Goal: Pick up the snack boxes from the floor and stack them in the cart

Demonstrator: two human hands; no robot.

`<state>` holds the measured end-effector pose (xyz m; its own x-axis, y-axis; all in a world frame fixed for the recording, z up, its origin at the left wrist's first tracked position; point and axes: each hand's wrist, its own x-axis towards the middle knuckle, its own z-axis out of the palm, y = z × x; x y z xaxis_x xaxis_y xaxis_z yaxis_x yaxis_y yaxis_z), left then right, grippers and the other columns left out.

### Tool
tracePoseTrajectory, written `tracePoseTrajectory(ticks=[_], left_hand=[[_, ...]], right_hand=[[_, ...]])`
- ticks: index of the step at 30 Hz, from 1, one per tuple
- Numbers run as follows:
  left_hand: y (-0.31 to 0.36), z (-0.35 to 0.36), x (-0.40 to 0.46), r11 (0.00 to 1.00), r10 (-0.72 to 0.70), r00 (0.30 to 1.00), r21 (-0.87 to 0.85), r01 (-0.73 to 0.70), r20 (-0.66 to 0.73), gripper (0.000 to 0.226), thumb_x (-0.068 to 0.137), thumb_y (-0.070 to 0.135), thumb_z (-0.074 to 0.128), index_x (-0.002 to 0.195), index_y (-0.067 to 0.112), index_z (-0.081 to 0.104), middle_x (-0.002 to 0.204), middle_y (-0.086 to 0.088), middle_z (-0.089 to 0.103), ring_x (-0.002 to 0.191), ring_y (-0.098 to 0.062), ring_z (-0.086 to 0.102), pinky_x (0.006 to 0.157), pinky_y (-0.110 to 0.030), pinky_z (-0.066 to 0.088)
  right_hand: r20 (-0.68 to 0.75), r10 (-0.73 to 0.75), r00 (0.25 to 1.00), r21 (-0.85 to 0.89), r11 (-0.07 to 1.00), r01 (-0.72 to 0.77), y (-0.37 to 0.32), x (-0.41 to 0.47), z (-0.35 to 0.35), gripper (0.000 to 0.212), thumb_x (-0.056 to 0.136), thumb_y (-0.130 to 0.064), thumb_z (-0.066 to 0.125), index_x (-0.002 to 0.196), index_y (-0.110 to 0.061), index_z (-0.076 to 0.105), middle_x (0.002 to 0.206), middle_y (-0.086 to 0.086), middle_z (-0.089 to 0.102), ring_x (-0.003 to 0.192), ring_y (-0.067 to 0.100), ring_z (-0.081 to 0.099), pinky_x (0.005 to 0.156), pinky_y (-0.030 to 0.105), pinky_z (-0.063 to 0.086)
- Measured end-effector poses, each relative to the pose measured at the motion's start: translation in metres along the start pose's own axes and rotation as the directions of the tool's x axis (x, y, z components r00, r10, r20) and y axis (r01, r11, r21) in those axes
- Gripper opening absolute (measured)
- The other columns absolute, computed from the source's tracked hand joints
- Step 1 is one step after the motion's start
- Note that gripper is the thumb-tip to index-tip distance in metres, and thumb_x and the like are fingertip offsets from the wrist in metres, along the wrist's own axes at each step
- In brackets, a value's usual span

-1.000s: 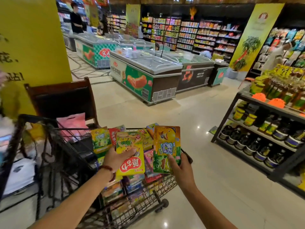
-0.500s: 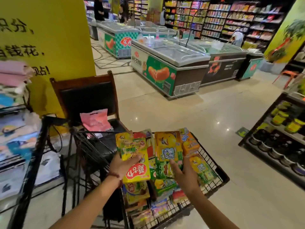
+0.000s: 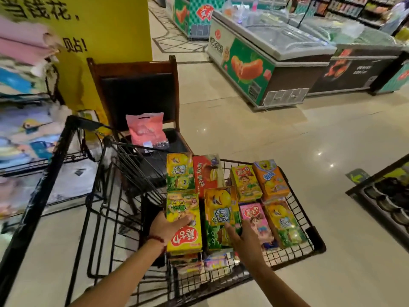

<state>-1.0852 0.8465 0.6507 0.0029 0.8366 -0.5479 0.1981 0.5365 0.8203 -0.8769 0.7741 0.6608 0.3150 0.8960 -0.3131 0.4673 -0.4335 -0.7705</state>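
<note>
A black wire cart (image 3: 305,222) holds several colourful snack boxes laid flat in rows. My left hand (image 3: 164,227) grips a yellow snack box with a red logo (image 3: 184,222) over the cart's near left side, thumb across its front. My right hand (image 3: 242,240) holds a yellow-green snack box with a cartoon face (image 3: 221,209) just to the right of it, above the stacked boxes. An orange box (image 3: 271,179), a red box (image 3: 207,173) and a pink box (image 3: 256,220) lie in the cart around them.
A dark wooden chair (image 3: 135,89) with a pink bag (image 3: 146,129) on its seat stands behind the cart. A yellow pillar (image 3: 106,29) is at left, chest freezers (image 3: 272,63) beyond, a low shelf of jars (image 3: 389,196) at right. Tiled floor surrounds the cart.
My view has tipped down and closer over the cart. Both hands have lowered their boxes toward the stacked boxes in the basket.
</note>
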Motion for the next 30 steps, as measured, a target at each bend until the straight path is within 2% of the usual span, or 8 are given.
tracePoseTrajectory(ticks=[4, 8, 12, 16, 18, 22, 27, 30], left_hand=[[-0.01, 0.009, 0.007, 0.999, -0.044, 0.999, 0.019, 0.045, -0.015, 0.034, 0.064, 0.032, 0.086, 0.082, 0.022, 0.06, 0.086, -0.001, 0.068, 0.075, -0.01, 0.063, 0.066, -0.024, 0.048], [-0.019, 0.013, 0.02, 0.983, -0.061, 0.996, 0.167, 0.072, -0.066, 0.083, 0.042, 0.064, 0.08, 0.103, 0.011, 0.062, 0.101, -0.006, 0.068, 0.092, -0.022, 0.065, 0.076, -0.032, 0.051], [-0.011, 0.024, 0.016, 0.939, -0.025, 0.988, 0.336, 0.075, -0.15, 0.07, 0.066, 0.053, 0.078, 0.107, 0.004, 0.049, 0.101, -0.007, 0.056, 0.094, -0.027, 0.057, 0.07, -0.031, 0.042], [-0.005, 0.033, 0.012, 0.863, 0.064, 0.983, 0.505, 0.031, -0.169, 0.063, 0.068, 0.057, 0.073, 0.092, 0.009, 0.042, 0.09, -0.006, 0.05, 0.079, -0.023, 0.05, 0.06, -0.031, 0.036], [-0.001, 0.031, 0.011, 0.823, 0.098, 0.982, 0.568, 0.012, -0.162, 0.062, 0.068, 0.061, 0.071, 0.09, 0.01, 0.043, 0.091, -0.005, 0.049, 0.077, -0.022, 0.05, 0.059, -0.03, 0.038], [0.001, 0.022, 0.012, 0.643, 0.195, 0.974, 0.764, -0.04, -0.112, 0.072, 0.066, 0.073, 0.062, 0.1, 0.01, 0.053, 0.1, -0.007, 0.055, 0.095, -0.023, 0.054, 0.076, -0.034, 0.047], [0.006, 0.018, 0.007, 0.645, 0.169, 0.982, 0.763, -0.049, -0.08, 0.078, 0.071, 0.067, 0.064, 0.117, 0.007, 0.047, 0.116, -0.011, 0.053, 0.105, -0.026, 0.055, 0.082, -0.034, 0.049], [0.019, 0.017, 0.002, 0.552, 0.225, 0.974, 0.827, -0.108, -0.024, 0.071, 0.077, 0.06, 0.064, 0.123, 0.01, 0.045, 0.125, -0.011, 0.051, 0.114, -0.026, 0.052, 0.091, -0.035, 0.048]], right_hand=[[0.035, 0.011, 0.999, -0.094, 0.996, -0.008, 0.013, 0.011, 0.004, 0.025, 0.091, -0.044, 0.053, 0.084, -0.023, 0.042, 0.073, -0.003, 0.05, 0.067, 0.008, 0.049, 0.059, 0.022, 0.037], [0.048, 0.056, 0.997, -0.148, 0.988, -0.048, 0.021, 0.019, 0.006, 0.024, 0.092, -0.043, 0.052, 0.082, -0.026, 0.038, 0.071, -0.002, 0.052, 0.064, 0.008, 0.05, 0.055, 0.021, 0.037], [-0.003, 0.053, 0.999, -0.219, 0.974, -0.052, 0.021, 0.024, 0.01, 0.028, 0.091, -0.047, 0.054, 0.086, -0.021, 0.044, 0.073, 0.001, 0.056, 0.066, 0.014, 0.055, 0.055, 0.025, 0.039], [-0.042, 0.06, 0.997, -0.376, 0.924, -0.071, 0.021, 0.027, 0.014, 0.045, 0.086, -0.06, 0.049, 0.094, -0.016, 0.052, 0.084, 0.001, 0.061, 0.075, 0.017, 0.06, 0.067, 0.033, 0.052], [-0.027, 0.086, 0.996, -0.456, 0.886, -0.088, 0.015, 0.027, 0.011, 0.049, 0.088, -0.061, 0.045, 0.1, -0.014, 0.052, 0.097, 0.003, 0.058, 0.086, 0.019, 0.059, 0.071, 0.031, 0.05], [-0.022, 0.108, 0.994, -0.61, 0.786, -0.099, 0.009, 0.027, 0.004, 0.058, 0.09, -0.064, 0.035, 0.113, -0.014, 0.05, 0.116, 0.008, 0.05, 0.104, 0.021, 0.052, 0.083, 0.034, 0.049], [-0.001, 0.133, 0.991, -0.616, 0.78, -0.105, 0.005, 0.021, 0.003, 0.06, 0.09, -0.065, 0.033, 0.116, -0.014, 0.051, 0.12, 0.009, 0.052, 0.104, 0.022, 0.055, 0.085, 0.037, 0.05], [0.018, 0.143, 0.99, -0.632, 0.769, -0.099, -0.005, 0.018, -0.005, 0.059, 0.091, -0.063, 0.036, 0.118, -0.012, 0.052, 0.114, 0.007, 0.058, 0.1, 0.022, 0.058, 0.087, 0.038, 0.051]])
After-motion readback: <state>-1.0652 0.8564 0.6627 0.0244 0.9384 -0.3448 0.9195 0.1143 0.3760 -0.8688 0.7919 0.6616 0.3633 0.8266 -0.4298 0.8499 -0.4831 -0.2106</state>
